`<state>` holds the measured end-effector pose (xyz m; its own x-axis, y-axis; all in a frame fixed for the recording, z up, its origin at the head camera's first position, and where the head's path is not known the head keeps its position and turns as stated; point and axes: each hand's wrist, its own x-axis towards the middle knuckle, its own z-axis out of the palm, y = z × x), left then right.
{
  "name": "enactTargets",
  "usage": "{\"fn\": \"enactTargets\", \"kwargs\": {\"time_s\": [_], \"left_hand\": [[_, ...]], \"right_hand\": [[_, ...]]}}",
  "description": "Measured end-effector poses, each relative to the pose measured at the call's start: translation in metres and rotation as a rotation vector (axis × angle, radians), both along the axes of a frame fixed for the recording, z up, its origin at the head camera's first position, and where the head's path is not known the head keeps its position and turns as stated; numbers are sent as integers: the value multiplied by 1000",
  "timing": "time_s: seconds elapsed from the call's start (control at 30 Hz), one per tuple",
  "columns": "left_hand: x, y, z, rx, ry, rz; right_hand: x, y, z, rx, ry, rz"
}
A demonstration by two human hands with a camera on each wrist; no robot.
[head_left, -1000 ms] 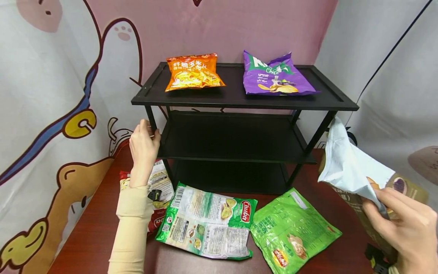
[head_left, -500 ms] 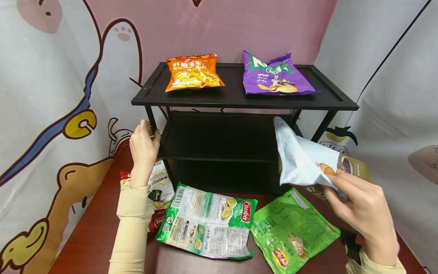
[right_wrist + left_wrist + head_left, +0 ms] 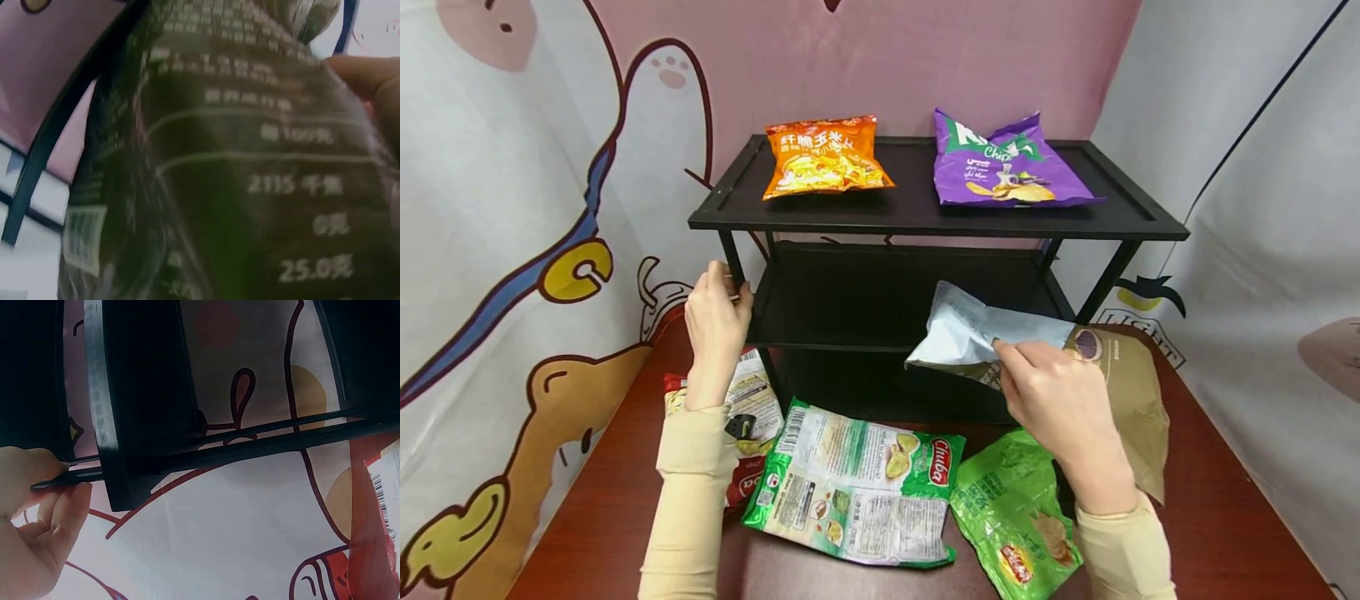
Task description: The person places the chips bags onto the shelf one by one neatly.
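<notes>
My left hand grips the left front post of a black three-tier rack. In the left wrist view, thumb and fingers pinch that post from both sides. My right hand pinches a brown snack bag near its pale silvery end, in front of the middle tier. The bag's body hangs to the right of the hand, and its printed back fills the right wrist view. On the top tier sit an orange snack bag at left and a purple chip bag at right.
A green-and-white Chuba bag lies on the brown table before the rack. A green chip bag lies right of it, partly behind my right forearm. A red-and-white bag sits behind my left forearm. Printed cloth walls surround the table.
My right hand has carried the brown bag leftward from the right side to the front of the middle tier. The bag now partly covers the lower tiers. My left hand has stayed on the post.
</notes>
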<state>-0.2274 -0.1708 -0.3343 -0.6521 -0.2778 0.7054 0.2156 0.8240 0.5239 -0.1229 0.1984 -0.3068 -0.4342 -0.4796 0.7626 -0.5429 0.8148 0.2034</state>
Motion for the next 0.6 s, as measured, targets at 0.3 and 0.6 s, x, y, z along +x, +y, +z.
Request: {"fn": "enactTargets", "kwargs": {"time_s": [0.3,0.6], "left_hand": [[0,1,1,-9,19,-6],[0,1,0,-6,14,-4]], "right_hand": [[-26,-50,-9,-42,94,-147],[-39,-81,-16,-70,148,-214]]}}
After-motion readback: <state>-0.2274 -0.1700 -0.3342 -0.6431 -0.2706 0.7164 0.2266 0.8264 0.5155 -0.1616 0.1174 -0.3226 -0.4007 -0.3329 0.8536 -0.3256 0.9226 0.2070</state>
